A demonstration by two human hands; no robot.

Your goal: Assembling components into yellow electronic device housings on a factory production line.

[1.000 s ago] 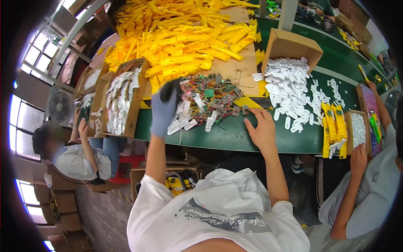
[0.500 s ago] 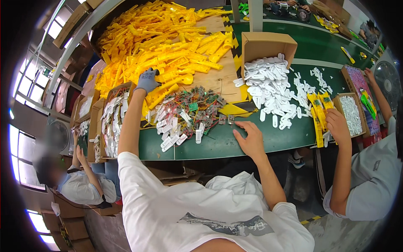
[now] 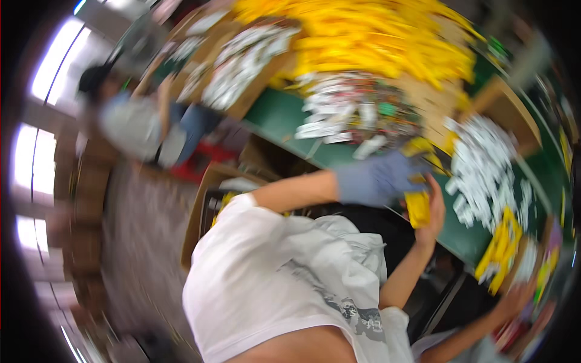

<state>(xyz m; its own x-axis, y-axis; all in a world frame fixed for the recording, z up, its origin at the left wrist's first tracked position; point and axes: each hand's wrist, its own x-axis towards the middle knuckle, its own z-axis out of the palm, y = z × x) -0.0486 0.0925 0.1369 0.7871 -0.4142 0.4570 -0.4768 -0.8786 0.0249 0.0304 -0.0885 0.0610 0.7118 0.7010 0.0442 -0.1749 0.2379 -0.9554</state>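
A: What do the two hands have?

B: The left hand (image 3: 384, 178) wears a grey cloth glove. Its fingers are bent round a small-looking piece of yellow plastic (image 3: 418, 210). The right hand (image 3: 434, 209) is bare, and its fingers are curled round that same piece.

A: Are they squeezing hard?

B: I can't tell. It's too blurry there.

A: So where is the piece?

B: Look for the messy heap of little boards and thin wires (image 3: 393, 115). The piece is on the near side of the heap and a bit to the right, by the near edge of the green desk (image 3: 275, 115).

A: What's close to the heap?

B: Flat white plastic strips (image 3: 324, 115) touch its left side. Behind it is a huge pile of bright yellow plastic parts (image 3: 369, 39).

A: And farther away?

B: Left of the heap is a brown cardboard box (image 3: 266, 85) full of white pieces. Right of it, lots of small white plastic pieces (image 3: 481, 175) lie spread out. Far left of the heap sits a person in a pale shirt (image 3: 136, 130).
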